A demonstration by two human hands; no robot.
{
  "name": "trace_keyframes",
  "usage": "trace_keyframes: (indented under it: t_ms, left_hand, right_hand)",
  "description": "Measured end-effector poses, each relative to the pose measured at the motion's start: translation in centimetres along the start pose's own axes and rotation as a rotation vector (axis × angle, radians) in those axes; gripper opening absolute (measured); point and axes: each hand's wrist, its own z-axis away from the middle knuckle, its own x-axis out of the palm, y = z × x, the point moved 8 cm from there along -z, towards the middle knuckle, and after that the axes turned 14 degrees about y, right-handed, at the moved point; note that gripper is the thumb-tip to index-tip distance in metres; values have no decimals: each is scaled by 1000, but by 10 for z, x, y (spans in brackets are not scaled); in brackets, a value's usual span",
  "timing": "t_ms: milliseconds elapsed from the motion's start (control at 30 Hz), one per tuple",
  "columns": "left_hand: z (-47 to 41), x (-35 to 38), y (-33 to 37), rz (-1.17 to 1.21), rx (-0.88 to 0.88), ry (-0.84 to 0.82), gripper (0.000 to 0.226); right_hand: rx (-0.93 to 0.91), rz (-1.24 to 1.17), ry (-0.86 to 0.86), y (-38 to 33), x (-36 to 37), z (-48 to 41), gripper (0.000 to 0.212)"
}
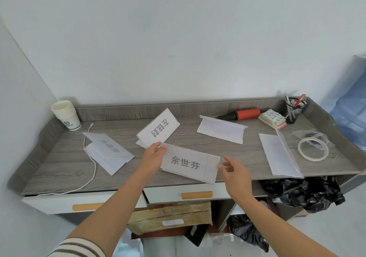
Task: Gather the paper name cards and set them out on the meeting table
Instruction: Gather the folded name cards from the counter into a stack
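Your left hand (153,155) pinches the left end of the printed name card (188,164) and holds it over the front part of the desk (59,167). Your right hand (233,172) is half open at the card's right end with its fingertips on the edge. I cannot tell whether it really pinches. Farther back, four other name cards (158,131) lie spread on the desk.

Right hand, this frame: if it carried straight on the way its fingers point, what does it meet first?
The right end of the name card that the left hand grips. The right hand points left at it and is about at its edge; whether they touch is unclear.
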Motion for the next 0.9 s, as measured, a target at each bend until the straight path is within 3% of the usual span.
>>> trace_keyframes:
  t_ms: [167,267,333,367,467,567,633,700,767,900]
  left_hand:
    - [7,12,2,0,29,-42,36]
    - [4,15,0,-77,59,29,47]
    - [2,16,2,-126,95,83,43]
    - [2,19,3,-141,112,89,41]
    - [8,32,6,-185,153,46,42]
    - [8,40,9,-242,223,62,35]
    - [6,44,11,-270,244,77,29]
    - [7,49,15,-279,242,82,25]
    - [6,56,19,-283,237,82,23]
    - [2,73,25,-298,209,77,22]
  right_hand:
    - [-81,203,-54,-7,16,5,20]
    - [-35,232,-173,-3,20,-6,21]
    - [5,158,-219,-3,8,-16,25]
    - [11,130,-161,-4,-7,-23,26]
    - [65,66,235,12,-83,-47,22]
    - [420,-113,484,85,-146,-57,41]
    - [720,-221,522,137,-164,-52,47]
    - [985,-341,459,173,-163,-45,50]
    - [1127,-461,296,194,-147,-46,66]
    - [1124,-480,24,200,-123,-67,83]
